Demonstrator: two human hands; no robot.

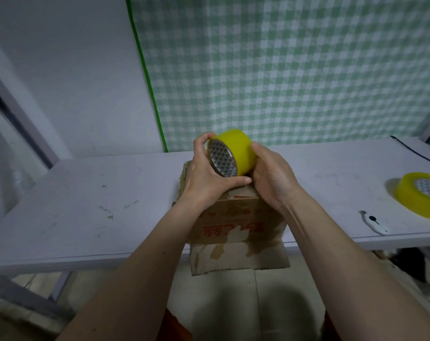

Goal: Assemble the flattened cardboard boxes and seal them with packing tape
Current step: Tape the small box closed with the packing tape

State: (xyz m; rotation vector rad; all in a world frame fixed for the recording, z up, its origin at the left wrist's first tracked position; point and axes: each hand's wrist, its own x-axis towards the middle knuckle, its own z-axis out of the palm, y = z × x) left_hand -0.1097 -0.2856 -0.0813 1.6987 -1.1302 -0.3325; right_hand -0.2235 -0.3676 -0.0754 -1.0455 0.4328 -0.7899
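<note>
- A yellow roll of packing tape (236, 151) was held up between both hands, just above the top of a brown cardboard box (236, 222).
- The left hand (209, 173) gripped the roll from its open side, fingers curled over the upper rim and the thumb lying along the bottom edge, close to the top of the box.
- The right hand (270, 175) cupped the roll's outer face from the other side, fingers wrapped behind it.
- The roll's patterned inner core faced left and toward the camera.
- The box stood upright at the near edge of the white surface (98, 205), between the forearms, with red printing on its front and one flap hanging down past the edge.
- A second roll of tape (420, 195) lay flat on the surface far to the right, well apart from the box.
- A small white cutter (374, 222) lay near the surface's front edge, between the box and that second roll.
- A green checked cloth (295, 70) hung behind the surface.
</note>
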